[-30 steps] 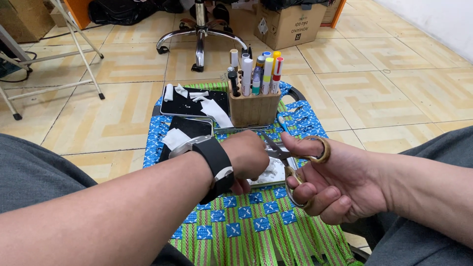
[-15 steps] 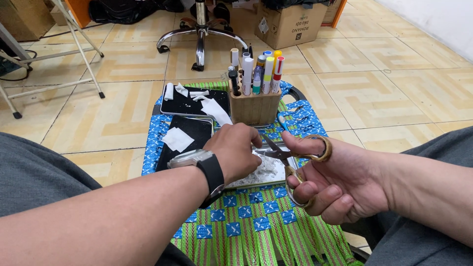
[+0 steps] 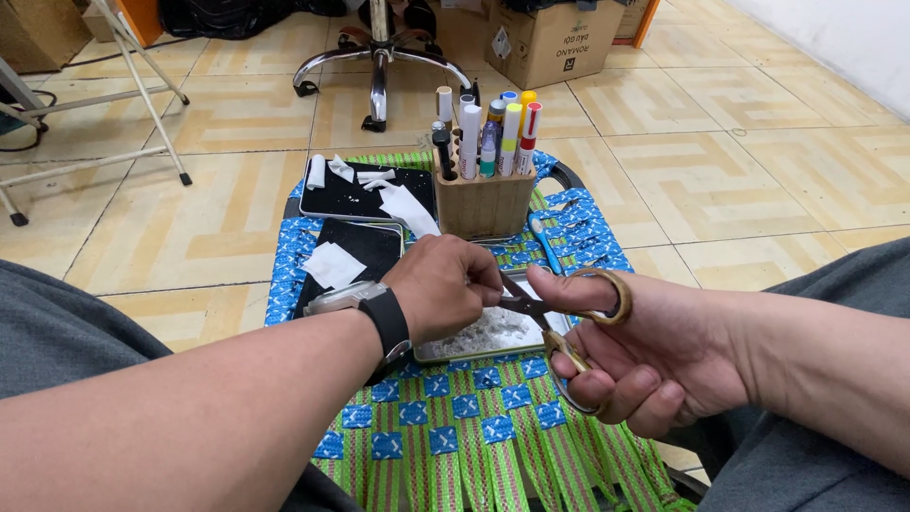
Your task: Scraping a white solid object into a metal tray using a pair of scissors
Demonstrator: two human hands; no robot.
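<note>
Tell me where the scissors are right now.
In the head view the scissors sit right of centre, gripped by the right hand, their blades pointing at the left hand above the tray of white shreds.

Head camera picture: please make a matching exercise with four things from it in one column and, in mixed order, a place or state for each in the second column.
Things:
1. scissors
2. marker pens
3. wristwatch
4. white paper pieces

Places or states:
A. standing upright in the wooden holder
B. lying on the dark tray at the far end
C. worn on the left arm
D. held in the right hand

Right pairs: 1-D, 2-A, 3-C, 4-B
</note>
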